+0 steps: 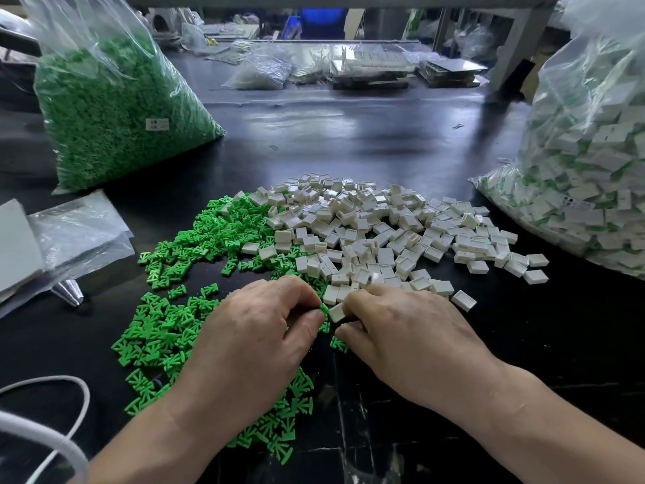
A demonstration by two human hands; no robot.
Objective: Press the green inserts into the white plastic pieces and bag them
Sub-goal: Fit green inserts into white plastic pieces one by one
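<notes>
Over the black table, my left hand (pixel 260 330) pinches a green insert (pixel 324 309) between thumb and fingers. Right beside it, my right hand (pixel 398 330) pinches a white plastic piece (pixel 337 311), and the two parts touch between my fingertips. A loose pile of green inserts (pixel 181 309) spreads under and left of my left hand. Farther back and to the right lies a heap of white plastic pieces (pixel 384 232). A clear bag of assembled white-and-green pieces (pixel 590 176) stands at the right edge.
A big clear bag of green inserts (pixel 111 110) stands at the back left. Flat empty plastic bags (pixel 76 232) lie at the left, and a white cable (pixel 52 427) curls at the bottom left. More bags and trays (pixel 370 68) crowd the far end of the table.
</notes>
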